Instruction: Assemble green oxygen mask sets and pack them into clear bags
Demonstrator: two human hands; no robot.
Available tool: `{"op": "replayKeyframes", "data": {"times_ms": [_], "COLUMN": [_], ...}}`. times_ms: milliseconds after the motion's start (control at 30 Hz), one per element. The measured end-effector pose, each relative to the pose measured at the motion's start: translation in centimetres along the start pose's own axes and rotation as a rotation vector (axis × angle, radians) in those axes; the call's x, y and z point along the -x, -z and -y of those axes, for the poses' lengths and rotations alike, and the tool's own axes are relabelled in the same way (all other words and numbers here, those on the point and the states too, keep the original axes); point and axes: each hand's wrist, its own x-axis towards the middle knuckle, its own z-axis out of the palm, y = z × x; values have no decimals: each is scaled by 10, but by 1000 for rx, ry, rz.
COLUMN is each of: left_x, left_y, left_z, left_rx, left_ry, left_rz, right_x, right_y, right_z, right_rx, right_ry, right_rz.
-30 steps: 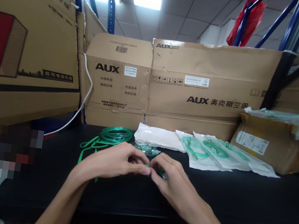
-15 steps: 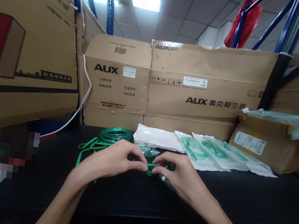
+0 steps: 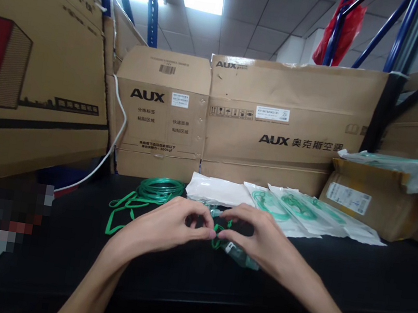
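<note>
My left hand (image 3: 167,226) and my right hand (image 3: 255,236) meet over the black table (image 3: 333,272), both pinched on a thin green strap (image 3: 217,233). The strap runs to a clear plastic mask (image 3: 239,253) that lies under my right hand, partly hidden by it. Behind my left hand a coil of green tubing (image 3: 160,189) rests on the table with a loose green band (image 3: 119,208) trailing to the left. Small clear connectors (image 3: 213,211) lie just beyond my fingertips.
Sealed white pouches (image 3: 295,211) with green tubing inside fan out at the back right, beside a white bag (image 3: 219,191). Large cardboard boxes (image 3: 285,121) wall off the back and left. A smaller box (image 3: 375,199) stands at the right. A white cable (image 3: 117,127) hangs at left.
My hands have lifted slightly and drawn a little apart, so the green strap and the clear mask under my right hand now show. The other items lie where they were.
</note>
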Motion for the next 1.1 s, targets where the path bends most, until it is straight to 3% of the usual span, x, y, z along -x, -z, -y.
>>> {"op": "replayKeyframes", "data": {"times_ms": [133,233,467,833,967,1100], "left_x": [0,-1,-2,-4,-4,-3], "left_y": [-1,-1,-1,-4,-3,-1], "left_z": [-1,-3,-1,-1,-2,-7], "left_rx": [-1,12,118,-25,-9,30], "left_ry": [-27,18,53,24,-18,-39], "left_rz": [-44,-42,-38,-106,-153,-223], "right_x": [15,25,22,17,7,-3], "right_y": [28,33,26,16,24,29], "right_z": [-5,-4,-2,-16,-16,-16], "right_rx": [144,197,193,80,-102,-421], "right_ry": [-186,-330,-323,-267,-241,-287], "right_rz": [119,280,360,324,243,191]}}
